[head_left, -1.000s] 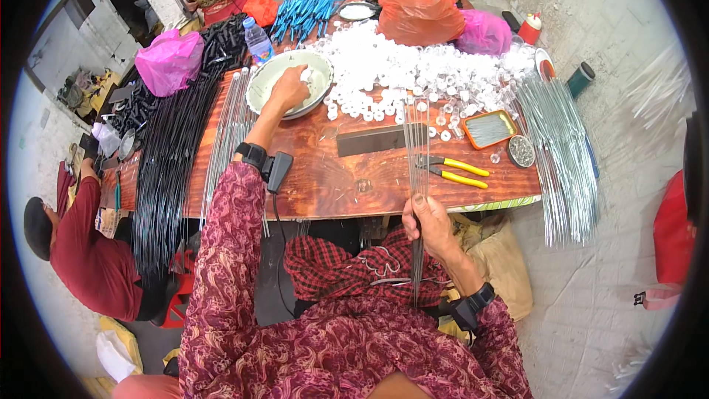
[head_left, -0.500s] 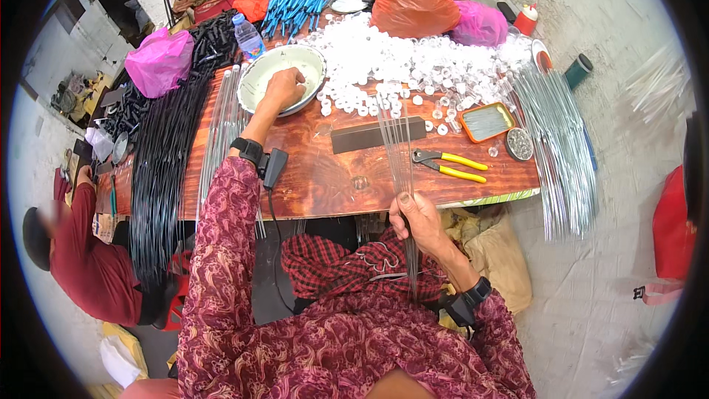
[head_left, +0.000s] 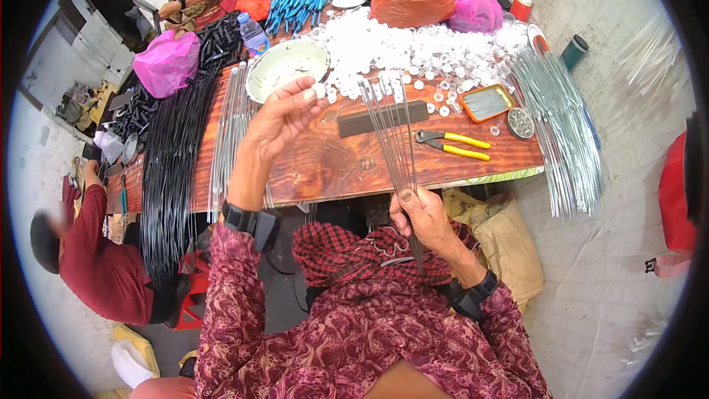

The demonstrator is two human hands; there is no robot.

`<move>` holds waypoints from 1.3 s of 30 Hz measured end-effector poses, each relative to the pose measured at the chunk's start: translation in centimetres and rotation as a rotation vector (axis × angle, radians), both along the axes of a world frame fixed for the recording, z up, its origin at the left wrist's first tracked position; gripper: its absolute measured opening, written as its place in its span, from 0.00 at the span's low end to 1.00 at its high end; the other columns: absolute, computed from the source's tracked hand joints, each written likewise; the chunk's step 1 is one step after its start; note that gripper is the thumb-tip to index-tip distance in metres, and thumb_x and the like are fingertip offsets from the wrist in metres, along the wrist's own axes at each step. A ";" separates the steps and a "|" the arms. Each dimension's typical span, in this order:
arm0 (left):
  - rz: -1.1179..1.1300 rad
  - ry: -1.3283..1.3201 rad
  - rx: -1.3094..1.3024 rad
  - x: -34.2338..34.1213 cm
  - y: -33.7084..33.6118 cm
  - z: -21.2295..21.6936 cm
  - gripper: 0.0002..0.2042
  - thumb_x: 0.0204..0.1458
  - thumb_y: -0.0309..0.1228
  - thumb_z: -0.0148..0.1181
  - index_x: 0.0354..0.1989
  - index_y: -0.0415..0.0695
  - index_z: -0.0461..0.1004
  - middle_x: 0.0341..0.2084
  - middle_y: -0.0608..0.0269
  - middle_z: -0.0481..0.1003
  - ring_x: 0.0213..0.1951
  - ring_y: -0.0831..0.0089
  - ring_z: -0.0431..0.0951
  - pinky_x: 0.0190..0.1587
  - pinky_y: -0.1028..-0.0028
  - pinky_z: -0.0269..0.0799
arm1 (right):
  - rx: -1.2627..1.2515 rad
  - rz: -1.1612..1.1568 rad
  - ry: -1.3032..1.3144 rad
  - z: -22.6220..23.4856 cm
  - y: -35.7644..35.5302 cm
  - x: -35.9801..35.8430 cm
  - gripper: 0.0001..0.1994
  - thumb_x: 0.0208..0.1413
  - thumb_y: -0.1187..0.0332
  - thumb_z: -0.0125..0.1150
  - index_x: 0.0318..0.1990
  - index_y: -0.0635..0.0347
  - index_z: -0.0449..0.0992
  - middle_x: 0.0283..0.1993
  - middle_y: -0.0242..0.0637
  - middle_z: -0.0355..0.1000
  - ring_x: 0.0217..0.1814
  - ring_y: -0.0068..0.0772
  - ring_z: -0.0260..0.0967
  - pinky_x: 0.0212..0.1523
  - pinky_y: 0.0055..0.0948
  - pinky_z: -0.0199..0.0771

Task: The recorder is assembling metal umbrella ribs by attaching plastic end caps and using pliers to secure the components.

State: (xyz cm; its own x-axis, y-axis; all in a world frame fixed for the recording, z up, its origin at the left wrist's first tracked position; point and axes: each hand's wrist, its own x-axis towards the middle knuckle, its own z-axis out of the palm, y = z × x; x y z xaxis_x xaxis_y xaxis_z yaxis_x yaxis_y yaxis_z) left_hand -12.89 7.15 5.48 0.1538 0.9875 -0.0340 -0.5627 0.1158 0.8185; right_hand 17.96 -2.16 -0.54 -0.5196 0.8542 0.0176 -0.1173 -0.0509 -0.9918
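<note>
A small white piece was pinched between thumb and fingertip of the loosely curled left hand, near the four o'clock edge of the pale bowl, while a fan of thin metal rods was gripped in the closed right hand, tips angled toward eleven o'clock. White pieces were seen about the rod tips, though whether any were fitted could not be told; plenty were left in the white heap at two o'clock from the left hand.
</note>
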 end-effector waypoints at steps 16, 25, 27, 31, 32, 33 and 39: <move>-0.064 -0.208 0.145 2.4 -5.2 1.1 0.18 0.56 0.19 0.58 0.56 0.33 0.69 0.49 0.47 0.75 0.47 0.64 0.81 0.46 0.77 0.83 | 0.011 0.065 -0.021 0.2 -2.2 -0.1 0.21 0.72 0.54 0.42 0.33 0.62 0.71 0.19 0.29 0.64 0.18 0.16 0.60 0.20 0.20 0.61; -0.007 -0.327 0.169 3.7 -5.1 1.7 0.18 0.58 0.24 0.59 0.55 0.34 0.68 0.53 0.45 0.72 0.49 0.61 0.79 0.53 0.74 0.80 | 0.018 0.074 -0.029 -0.2 -1.9 -0.6 0.21 0.71 0.53 0.43 0.34 0.61 0.71 0.20 0.28 0.65 0.19 0.16 0.61 0.20 0.19 0.63; 0.054 -0.266 0.168 4.0 -5.2 1.9 0.15 0.57 0.23 0.59 0.53 0.34 0.70 0.54 0.43 0.72 0.50 0.61 0.79 0.53 0.74 0.80 | 0.012 0.082 -0.021 -0.3 -1.8 -0.6 0.21 0.71 0.53 0.43 0.34 0.61 0.71 0.20 0.28 0.65 0.19 0.16 0.61 0.20 0.19 0.63; 0.053 -0.261 0.179 4.1 -4.9 1.7 0.13 0.57 0.21 0.59 0.51 0.34 0.72 0.54 0.42 0.72 0.50 0.62 0.79 0.53 0.75 0.80 | 0.027 0.084 -0.030 -0.6 -1.5 -0.6 0.22 0.71 0.52 0.42 0.34 0.61 0.72 0.20 0.28 0.65 0.18 0.16 0.61 0.20 0.19 0.62; 0.057 -0.261 0.187 4.2 -4.9 1.7 0.13 0.57 0.20 0.59 0.51 0.34 0.73 0.54 0.41 0.72 0.51 0.62 0.79 0.53 0.75 0.80 | 0.032 0.085 -0.030 -0.6 -1.5 -0.6 0.22 0.71 0.52 0.42 0.34 0.61 0.72 0.20 0.28 0.65 0.18 0.16 0.61 0.20 0.19 0.62; 0.060 -0.260 0.194 4.3 -4.8 1.7 0.13 0.57 0.20 0.59 0.50 0.34 0.74 0.55 0.41 0.72 0.51 0.63 0.79 0.53 0.75 0.80 | 0.036 0.085 -0.031 -0.6 -1.5 -0.6 0.22 0.71 0.52 0.42 0.34 0.61 0.72 0.20 0.28 0.65 0.18 0.16 0.61 0.20 0.19 0.62; 0.049 -0.254 0.187 4.4 -4.9 1.6 0.16 0.57 0.21 0.58 0.54 0.36 0.72 0.55 0.42 0.72 0.50 0.66 0.79 0.53 0.76 0.80 | 0.039 0.090 -0.016 -0.9 -1.4 -0.8 0.22 0.71 0.52 0.41 0.34 0.61 0.71 0.19 0.28 0.65 0.18 0.15 0.61 0.19 0.19 0.62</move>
